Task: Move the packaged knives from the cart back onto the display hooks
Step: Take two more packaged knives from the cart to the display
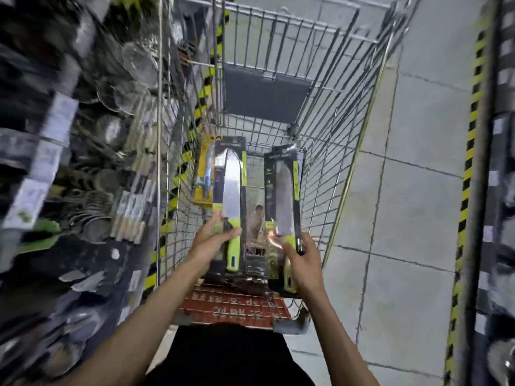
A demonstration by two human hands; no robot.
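I see two packaged knives held upright over the near end of the wire shopping cart (328, 87). My left hand (214, 243) grips the left black-carded knife with the lime-green handle (232, 190) at handle level; its fingers (231, 232) are wrapped across the front of the pack, clamped on it. A smaller yellow-carded package (203, 174) sits just behind and left of this pack; I cannot tell whether the left hand holds it too.

My right hand (302, 263) grips the second black-carded knife with a lime-green handle (284, 207) at its lower part. The fingers are closed around the right edge and the thumb lies across the front of the card.

Container: the cart basket holds a dark grey flat panel (264, 93) standing at its far end. Between the two packs the basket floor shows blurred printed packaging that I cannot identify. A red child-seat flap with white lettering (231, 305) lies at the near end.

Legibility: the shelving on the left (69, 162) is heavily motion-blurred; only metal utensils and white price tags are discernible. The lower ends of both packs are partly covered by the hands.
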